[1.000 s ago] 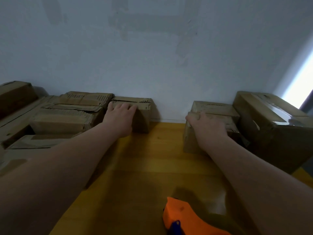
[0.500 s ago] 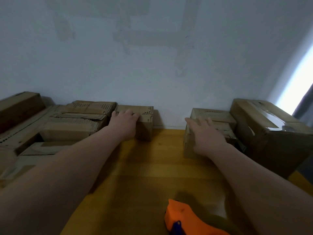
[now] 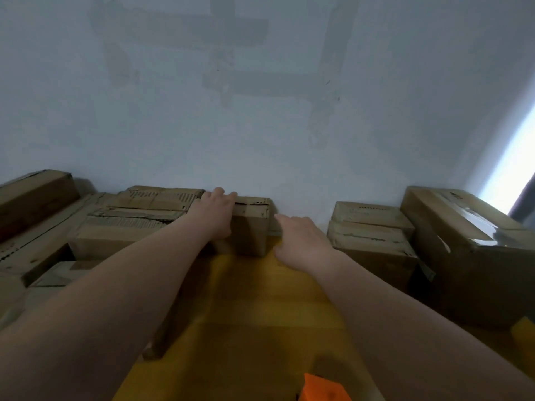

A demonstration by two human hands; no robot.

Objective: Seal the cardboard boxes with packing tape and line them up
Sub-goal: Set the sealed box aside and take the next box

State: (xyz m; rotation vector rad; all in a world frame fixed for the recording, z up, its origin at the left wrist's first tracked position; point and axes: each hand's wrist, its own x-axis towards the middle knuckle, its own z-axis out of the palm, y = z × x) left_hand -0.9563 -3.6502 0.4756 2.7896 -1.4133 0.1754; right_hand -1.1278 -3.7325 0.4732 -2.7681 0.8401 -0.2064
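Note:
A small cardboard box (image 3: 250, 227) stands against the wall at the back of the yellow table (image 3: 254, 314). My left hand (image 3: 215, 211) rests on its top left edge, fingers hooked over the far rim. My right hand (image 3: 301, 241) hovers just right of that box with fingers stretched forward, holding nothing. A second small box (image 3: 373, 235) sits further right, apart from my right hand. Beside it stands a large box (image 3: 469, 250) with clear tape across its top. An orange tape dispenser (image 3: 321, 389) lies at the near edge.
Several worn cardboard boxes (image 3: 124, 221) are packed together on the left, one longer box (image 3: 34, 195) at the far left. A pale wall (image 3: 260, 111) runs right behind the boxes. Bright light enters at the right edge.
My right hand has left the second small box and moved left toward the box under my left hand. The view has tilted upward.

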